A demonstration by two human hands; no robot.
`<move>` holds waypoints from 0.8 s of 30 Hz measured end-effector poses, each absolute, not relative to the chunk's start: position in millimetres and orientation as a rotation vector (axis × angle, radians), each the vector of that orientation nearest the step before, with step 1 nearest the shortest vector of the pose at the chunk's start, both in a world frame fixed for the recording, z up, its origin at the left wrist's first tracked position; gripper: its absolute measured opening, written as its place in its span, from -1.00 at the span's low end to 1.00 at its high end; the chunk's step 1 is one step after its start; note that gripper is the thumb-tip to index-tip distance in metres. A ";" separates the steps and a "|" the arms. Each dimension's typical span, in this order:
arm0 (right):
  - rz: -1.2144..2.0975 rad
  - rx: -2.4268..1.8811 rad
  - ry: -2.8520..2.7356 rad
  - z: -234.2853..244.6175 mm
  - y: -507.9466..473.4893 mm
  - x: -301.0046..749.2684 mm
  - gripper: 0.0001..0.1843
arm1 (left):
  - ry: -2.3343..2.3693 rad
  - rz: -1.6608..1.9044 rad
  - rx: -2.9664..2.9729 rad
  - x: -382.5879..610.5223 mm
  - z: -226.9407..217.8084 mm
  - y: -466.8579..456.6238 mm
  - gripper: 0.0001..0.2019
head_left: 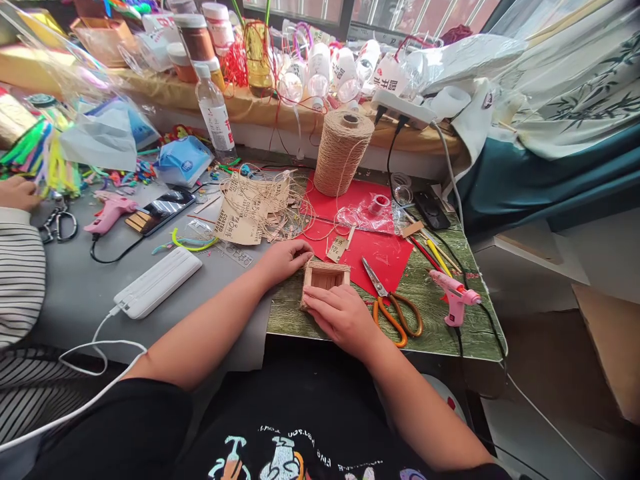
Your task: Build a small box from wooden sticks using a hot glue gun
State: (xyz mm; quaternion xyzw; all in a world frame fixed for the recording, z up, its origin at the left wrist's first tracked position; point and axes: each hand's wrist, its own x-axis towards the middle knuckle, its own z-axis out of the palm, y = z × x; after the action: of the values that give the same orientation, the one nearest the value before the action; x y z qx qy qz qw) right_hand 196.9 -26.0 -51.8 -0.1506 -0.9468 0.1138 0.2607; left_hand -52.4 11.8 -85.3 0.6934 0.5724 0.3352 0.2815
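A small wooden box (327, 276), open at the top with jute twine along its rim, rests at the table's front edge. My right hand (345, 313) is closed over its near side, fingers across the rim. At the box's far left corner my left hand (286, 261) pinches, apparently on the jute twine; the strand is mostly hidden by the fingertips. A large spool of jute twine (344, 153) stands behind, a loose strand running down from it. Scissors with orange handles (393, 303) lie open just right of my right hand.
A pink glue gun (455, 297) stands at the right edge, its cord hanging down. Red sheets (380, 257) and sandpaper pieces (243, 217) lie behind the box. Left are a white power bank (157, 283), another glue gun (111, 212) and another person's hand (17, 195).
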 end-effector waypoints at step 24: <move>0.458 -0.426 -2.510 -52.7 -25.4 200.7 -0.67 | 1.466 0.948 1.822 -51.3 -83.1 8.8 -0.79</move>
State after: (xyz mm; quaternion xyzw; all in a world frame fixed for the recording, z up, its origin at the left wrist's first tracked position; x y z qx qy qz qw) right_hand 200.7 -25.4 -52.7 -0.1584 -0.9333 0.1702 0.2737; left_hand -51.3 8.8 -83.1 0.6879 0.5534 0.3580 0.3041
